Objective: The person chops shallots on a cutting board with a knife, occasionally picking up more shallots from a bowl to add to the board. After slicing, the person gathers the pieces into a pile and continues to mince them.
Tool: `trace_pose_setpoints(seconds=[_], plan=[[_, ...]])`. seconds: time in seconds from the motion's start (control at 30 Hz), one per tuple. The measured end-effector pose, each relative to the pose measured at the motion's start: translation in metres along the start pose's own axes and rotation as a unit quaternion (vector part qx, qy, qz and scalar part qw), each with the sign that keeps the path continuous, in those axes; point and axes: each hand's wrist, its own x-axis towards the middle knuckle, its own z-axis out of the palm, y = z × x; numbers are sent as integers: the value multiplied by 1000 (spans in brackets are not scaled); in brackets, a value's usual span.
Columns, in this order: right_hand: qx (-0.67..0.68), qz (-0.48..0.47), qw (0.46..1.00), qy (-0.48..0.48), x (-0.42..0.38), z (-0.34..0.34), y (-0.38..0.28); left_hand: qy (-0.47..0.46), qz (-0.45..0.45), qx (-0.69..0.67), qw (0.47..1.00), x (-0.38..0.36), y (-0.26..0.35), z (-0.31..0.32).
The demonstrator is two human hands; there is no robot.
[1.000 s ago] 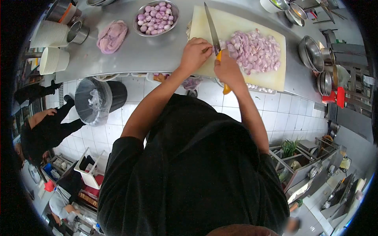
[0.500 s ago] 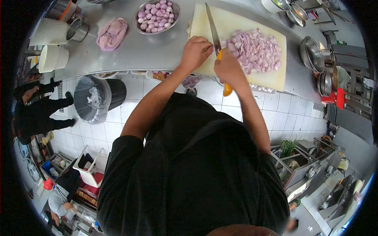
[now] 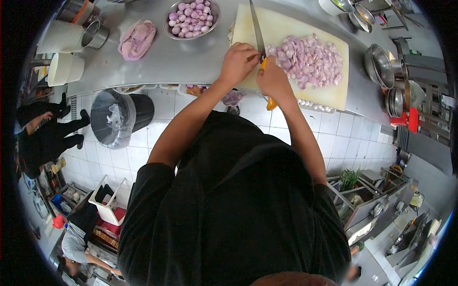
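Note:
My right hand (image 3: 275, 81) is wrapped round the orange handle of a long knife (image 3: 258, 29), whose blade points away over the pale cutting board (image 3: 286, 25). Close beside the blade, my left hand (image 3: 238, 62) has its fingers pressed together at the board's left part; what they pinch is too small to make out. Sliced shallots (image 3: 312, 62) lie in a wide heap on the board, right of the knife. Whole peeled shallots (image 3: 192, 18) fill a metal bowl up and left of my hands.
A pink cloth-like bundle (image 3: 137, 40) and stacked white containers (image 3: 64, 69) are on the steel table's left. Metal bowls (image 3: 379, 66) stand right. A lined black bin (image 3: 113, 119) is on the floor; other people stand at far left and lower left.
My right hand has shifted slightly up and left with the knife, and is less blurred. My left hand stays nearly in place. The people at the left have changed posture.

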Motion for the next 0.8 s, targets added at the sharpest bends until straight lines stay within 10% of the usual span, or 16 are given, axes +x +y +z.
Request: trace_pose_setpoints(seconds=[0.27,0.8], plan=[[77,78,990,-89,-16,-48,-31,-2,-9,6,1000,1,1,1],[-35,-57,996,64,1,23,15,1,-30,2,1000,1,-1,4]])
